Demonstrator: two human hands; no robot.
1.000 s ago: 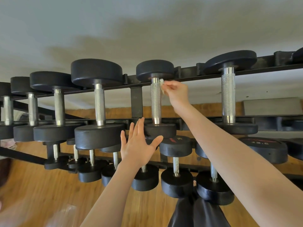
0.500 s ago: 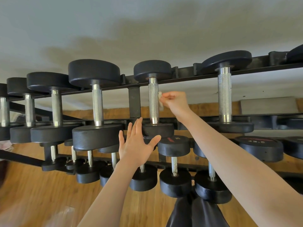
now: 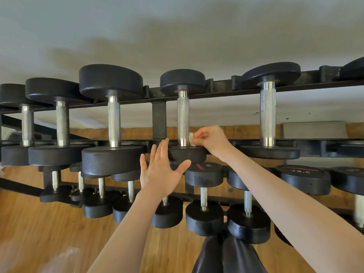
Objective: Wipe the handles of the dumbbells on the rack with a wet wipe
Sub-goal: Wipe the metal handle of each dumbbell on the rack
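A black rack (image 3: 159, 119) carries rows of black dumbbells with knurled steel handles. My right hand (image 3: 211, 139) pinches a small white wet wipe (image 3: 191, 139) against the near end of one top-row handle (image 3: 182, 117), just above that dumbbell's near head (image 3: 187, 154). My left hand (image 3: 160, 171) is spread flat with straight fingers, its fingertips and thumb against the left and front side of that same near head. Other top-row handles stand to the left (image 3: 113, 121) and right (image 3: 267, 115).
A lower row of smaller dumbbells (image 3: 204, 198) hangs below my hands, one marked 22.5 (image 3: 302, 179). Wooden floor (image 3: 39, 223) lies beneath, and a pale wall (image 3: 177, 36) rises behind the rack. Dark trouser legs (image 3: 226, 255) show at the bottom.
My right hand has slid the wipe along the handle from its far end to its near end. My left hand has stayed against the near head.
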